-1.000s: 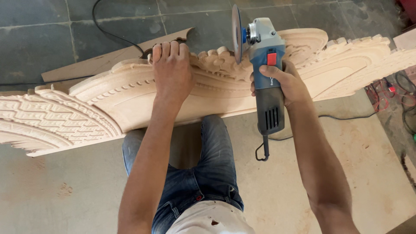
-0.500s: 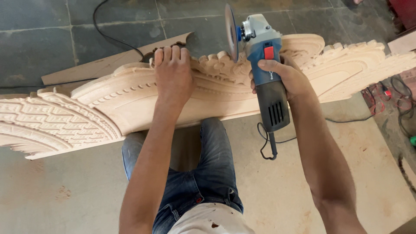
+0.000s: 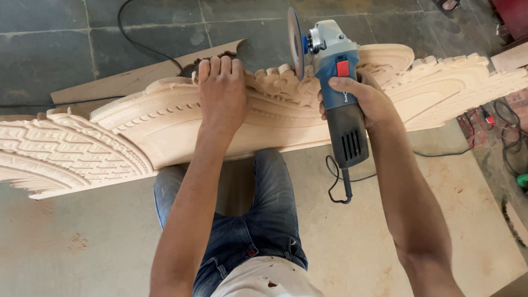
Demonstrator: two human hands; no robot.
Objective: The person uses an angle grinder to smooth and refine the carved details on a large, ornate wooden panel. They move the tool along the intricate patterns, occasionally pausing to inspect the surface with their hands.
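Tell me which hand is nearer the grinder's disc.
Right. The right hand grips the angle grinder body just behind the disc; the left hand presses the carved wooden panel farther left.

Pale, matt carved wood panel (image 3: 286, 110); blue-and-black plastic grinder (image 3: 341, 93) with bare metal head; matt stone floor (image 3: 55, 38).

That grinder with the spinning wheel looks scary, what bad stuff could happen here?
The left hand presses flat on the carved wood panel, close to the disc of the angle grinder; a slip could bring the disc to the fingers. The right hand holds the grinder alone, so a kick might be hard to control. The power cord loops near the person's knee and could snag.
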